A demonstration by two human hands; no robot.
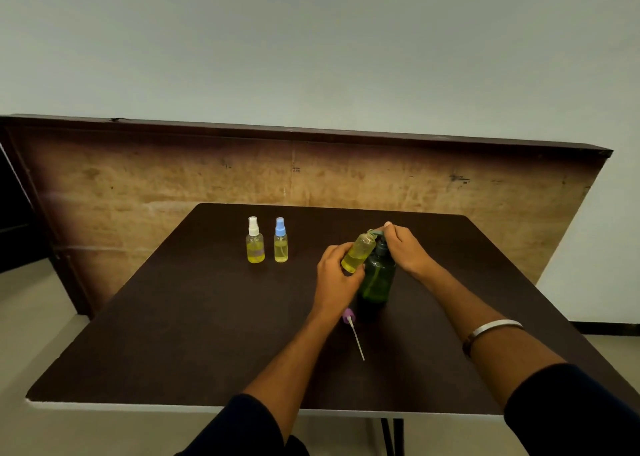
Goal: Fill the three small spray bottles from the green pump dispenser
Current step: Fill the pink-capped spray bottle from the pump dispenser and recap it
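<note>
The left hand (pixel 334 275) was wrapped around an uncapped small bottle (pixel 358 252), tilting its mouth up to the spout of the green dispenser (pixel 377 275) just right of it. The right hand (pixel 405 246) pressed down on the pump head, fingers closed over it. A purple sprayer cap (pixel 349 316) lay nearer the person, below the left hand. Two capped bottles (pixel 266 244) stood well left of the grip.

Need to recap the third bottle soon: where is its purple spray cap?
The purple spray cap lies on the table, just in front of the green pump dispenser, between both forearms.
</note>
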